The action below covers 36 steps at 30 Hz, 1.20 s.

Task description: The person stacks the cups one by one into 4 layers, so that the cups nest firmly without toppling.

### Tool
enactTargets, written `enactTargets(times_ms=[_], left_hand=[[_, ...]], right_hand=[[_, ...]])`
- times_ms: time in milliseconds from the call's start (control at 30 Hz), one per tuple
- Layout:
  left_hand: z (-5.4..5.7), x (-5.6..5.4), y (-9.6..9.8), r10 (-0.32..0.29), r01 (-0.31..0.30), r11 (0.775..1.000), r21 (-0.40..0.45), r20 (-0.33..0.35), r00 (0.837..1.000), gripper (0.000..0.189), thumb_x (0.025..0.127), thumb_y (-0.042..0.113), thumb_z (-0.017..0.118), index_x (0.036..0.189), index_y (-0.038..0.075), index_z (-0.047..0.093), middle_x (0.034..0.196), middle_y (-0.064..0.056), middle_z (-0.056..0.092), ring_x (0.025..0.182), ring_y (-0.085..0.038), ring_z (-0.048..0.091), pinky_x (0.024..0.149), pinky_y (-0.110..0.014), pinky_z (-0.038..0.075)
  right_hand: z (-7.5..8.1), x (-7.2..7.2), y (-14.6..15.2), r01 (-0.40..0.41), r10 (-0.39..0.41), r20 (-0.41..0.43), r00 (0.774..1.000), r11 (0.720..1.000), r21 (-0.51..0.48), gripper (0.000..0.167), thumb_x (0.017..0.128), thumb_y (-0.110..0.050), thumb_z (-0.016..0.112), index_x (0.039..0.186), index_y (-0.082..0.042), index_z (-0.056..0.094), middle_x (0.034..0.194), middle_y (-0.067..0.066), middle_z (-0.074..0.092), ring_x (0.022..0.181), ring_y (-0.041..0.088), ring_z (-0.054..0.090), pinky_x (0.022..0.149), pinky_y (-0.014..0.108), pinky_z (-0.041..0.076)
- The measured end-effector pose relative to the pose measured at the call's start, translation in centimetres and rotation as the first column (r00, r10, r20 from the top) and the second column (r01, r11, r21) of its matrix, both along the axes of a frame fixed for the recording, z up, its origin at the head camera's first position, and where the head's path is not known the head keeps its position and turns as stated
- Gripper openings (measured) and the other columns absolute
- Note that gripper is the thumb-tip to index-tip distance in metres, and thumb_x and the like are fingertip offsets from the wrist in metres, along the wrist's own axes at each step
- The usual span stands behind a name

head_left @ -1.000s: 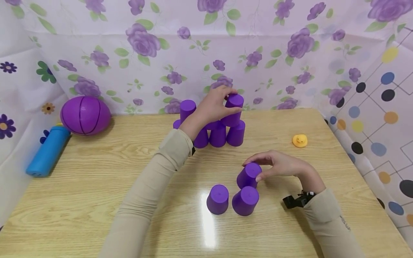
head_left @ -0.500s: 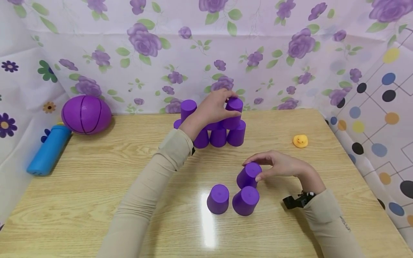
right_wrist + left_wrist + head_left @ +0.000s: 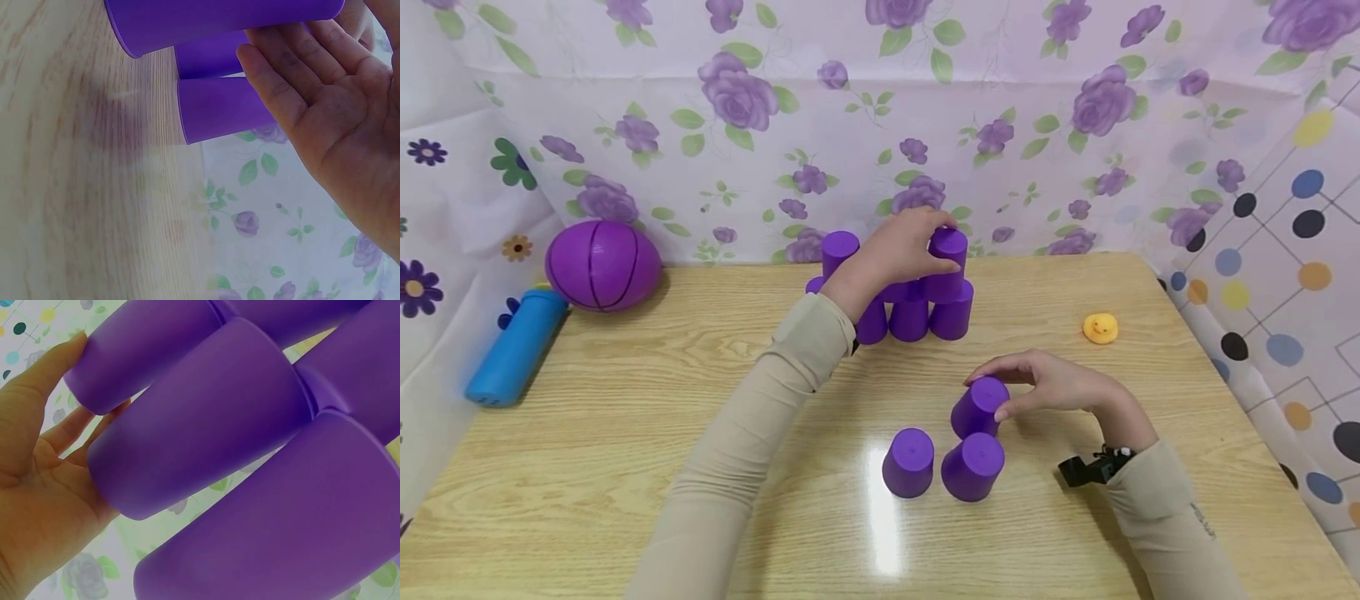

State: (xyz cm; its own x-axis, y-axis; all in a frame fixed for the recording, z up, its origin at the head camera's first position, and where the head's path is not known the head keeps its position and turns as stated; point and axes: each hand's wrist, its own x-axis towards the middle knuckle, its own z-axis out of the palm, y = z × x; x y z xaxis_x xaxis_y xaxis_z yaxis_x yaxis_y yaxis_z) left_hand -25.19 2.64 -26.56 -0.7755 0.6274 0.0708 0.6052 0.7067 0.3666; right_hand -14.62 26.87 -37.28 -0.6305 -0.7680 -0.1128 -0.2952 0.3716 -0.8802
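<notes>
At the back of the table my left hand [image 3: 898, 248] grips an upside-down purple cup [image 3: 946, 275], thumb on its near side. That cup rests on the bottom row of a stack, at the right end of the second tier; more second-tier cups show beside it in the left wrist view, including a middle cup [image 3: 194, 419]. The forearm partly hides the stack. My right hand [image 3: 1056, 383] holds another upturned purple cup [image 3: 976, 414] on the table, between thumb and fingers. Two more stand in front of it: a left cup [image 3: 907, 467] and a right cup [image 3: 972, 471].
A purple ball [image 3: 602, 267] sits at the back left, beside a blue cylinder [image 3: 520, 346] lying against the side cloth. On the right of the wooden table [image 3: 625, 467] is a small yellow duck [image 3: 1101, 328]. Flowered cloth [image 3: 737, 167] hangs behind.
My left hand has come down slightly, lowering its cup onto the bottom row. The right hand and its cup have stayed in place.
</notes>
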Motion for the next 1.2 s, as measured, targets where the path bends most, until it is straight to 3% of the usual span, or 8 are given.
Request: enactTargets(times_ms=[267,800,933,1067,1200], left_hand=[[0.2,-0.1,-0.3,-0.015,0.014,1.000,0.020,0.018,1.000,0.057,0.083,0.036,0.070,0.130,0.010,0.051,0.127,-0.005,0.053,0.116,-0.018,0.050,0.099,-0.029,0.041],[-0.2,0.2,-0.7,0.012,-0.012,1.000,-0.005,-0.013,1.000,0.062,0.084,0.040,0.068,0.135,0.013,0.045,0.130,-0.005,0.052,0.119,-0.020,0.050,0.102,-0.032,0.040],[-0.2,0.2,-0.8,0.007,-0.007,1.000,0.004,-0.031,0.999,0.065,0.083,0.041,0.068,0.137,0.014,0.043,0.131,-0.006,0.051,0.120,-0.021,0.049,0.104,-0.036,0.038],[-0.2,0.6,-1.2,0.006,-0.005,1.000,0.015,-0.075,0.997,0.069,0.083,0.042,0.068,0.140,0.015,0.040,0.138,-0.006,0.046,0.127,-0.022,0.042,0.110,-0.042,0.029],[-0.6,1.8,-2.2,0.017,-0.002,0.994,0.111,-0.136,0.991,0.063,0.085,0.039,0.067,0.138,0.016,0.043,0.138,-0.005,0.044,0.130,-0.022,0.038,0.112,-0.044,0.025]], right_hand=[[0.0,0.1,0.0,0.003,-0.003,-0.003,1.000,1.000,0.007,0.047,0.082,-0.020,0.072,0.127,-0.017,0.057,0.128,0.010,0.058,0.120,0.012,0.051,0.100,0.023,0.041],[-0.1,0.0,0.0,0.002,-0.002,0.007,1.000,1.000,0.010,0.047,0.083,-0.020,0.071,0.127,-0.016,0.056,0.128,0.012,0.057,0.121,0.012,0.050,0.100,0.024,0.041],[-0.1,0.1,0.0,0.006,-0.007,0.013,1.000,1.000,0.025,0.047,0.084,-0.021,0.071,0.128,-0.017,0.056,0.129,0.011,0.056,0.121,0.012,0.050,0.100,0.024,0.041],[-0.3,0.1,0.0,0.012,-0.013,0.013,1.000,0.999,0.036,0.050,0.085,-0.022,0.070,0.131,-0.016,0.052,0.131,0.010,0.054,0.122,0.012,0.048,0.101,0.023,0.039],[-0.7,0.0,0.2,0.001,-0.001,0.002,1.000,1.000,0.025,0.060,0.084,-0.018,0.070,0.138,-0.015,0.043,0.138,0.012,0.048,0.126,0.013,0.045,0.105,0.024,0.036]])
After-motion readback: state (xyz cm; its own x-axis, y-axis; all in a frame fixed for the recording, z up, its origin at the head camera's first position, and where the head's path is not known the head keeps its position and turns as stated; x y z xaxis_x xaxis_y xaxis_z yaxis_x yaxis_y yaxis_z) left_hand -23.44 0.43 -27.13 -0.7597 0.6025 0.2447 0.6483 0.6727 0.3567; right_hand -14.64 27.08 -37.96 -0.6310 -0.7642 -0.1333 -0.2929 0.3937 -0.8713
